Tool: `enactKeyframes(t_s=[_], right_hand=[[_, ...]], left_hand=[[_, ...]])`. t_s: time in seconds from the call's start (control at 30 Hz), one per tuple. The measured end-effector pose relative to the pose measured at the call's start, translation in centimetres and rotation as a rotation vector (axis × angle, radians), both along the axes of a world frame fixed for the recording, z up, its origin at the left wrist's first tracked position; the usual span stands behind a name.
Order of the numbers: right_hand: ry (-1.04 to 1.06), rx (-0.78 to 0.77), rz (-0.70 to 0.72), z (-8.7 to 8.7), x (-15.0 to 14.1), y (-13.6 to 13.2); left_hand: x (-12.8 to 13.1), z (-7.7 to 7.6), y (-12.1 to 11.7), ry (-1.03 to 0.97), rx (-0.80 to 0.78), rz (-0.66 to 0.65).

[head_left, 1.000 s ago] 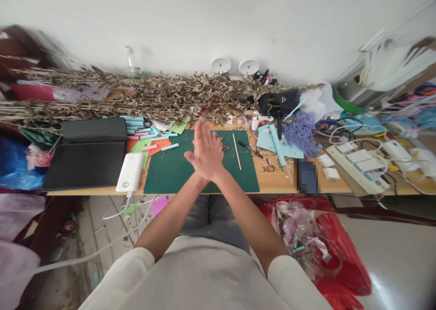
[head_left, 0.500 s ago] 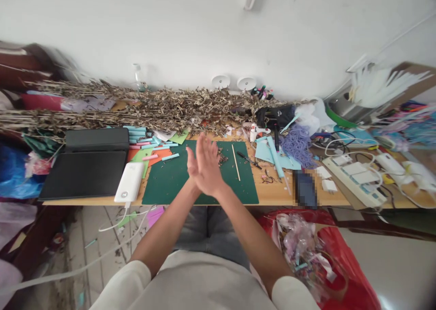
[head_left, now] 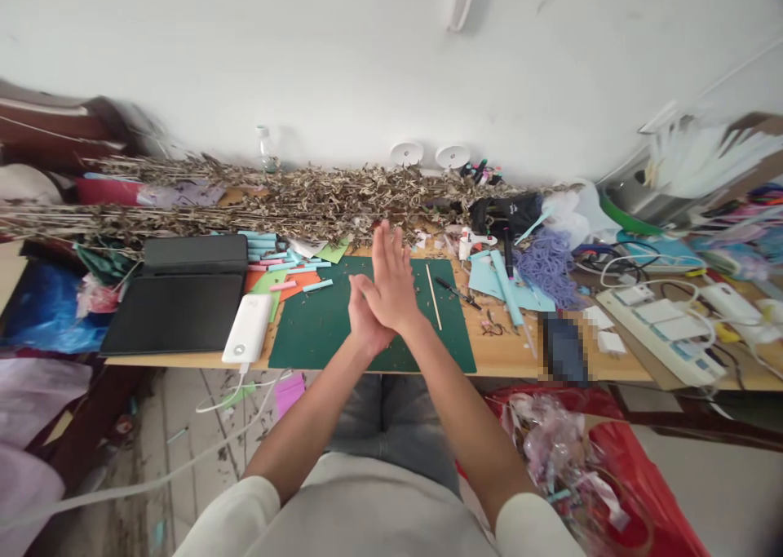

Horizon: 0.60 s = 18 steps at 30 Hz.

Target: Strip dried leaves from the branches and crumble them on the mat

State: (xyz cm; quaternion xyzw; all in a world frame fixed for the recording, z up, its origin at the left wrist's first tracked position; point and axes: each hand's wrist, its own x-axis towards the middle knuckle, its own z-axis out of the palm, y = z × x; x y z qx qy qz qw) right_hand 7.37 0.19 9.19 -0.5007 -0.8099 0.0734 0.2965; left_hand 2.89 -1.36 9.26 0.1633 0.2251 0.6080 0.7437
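Observation:
Over the green cutting mat, my two hands meet palm against palm. My right hand lies on top with its fingers stretched out straight and pointing away from me. Behind and below it is my left hand; its thumb side and heel show, while most of its fingers are covered. Whatever may be between the palms is hidden. Small brown crumbs dot the mat. To the right of my hands, a thin pale stick and a black pen lie on or across the mat's edge.
Dried leafy stalks stretch along the wall. Left stand a black tablet case, a white power bank and rolled paper tubes. Right are a glue gun, purple yarn, a blurred phone and a power strip.
My hands stay pressed together but have slid against each other, the left palm now lower and drawn nearer me. The whole view has shifted slightly, moving the table rightward in the picture.

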Motion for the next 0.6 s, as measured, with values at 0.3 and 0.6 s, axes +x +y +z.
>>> enactKeyframes(t_s=[0.3,0.6], right_hand=[[-0.037,-0.001,0.025,-0.6,0.0,-0.5],[-0.079,-0.026,0.053,-1.2,1.4,-0.3]], left_hand=[[0.2,-0.9,-0.2,-0.011,0.023,0.114],[0.9,-1.1,-0.6,-0.042,-0.046,-0.057]])
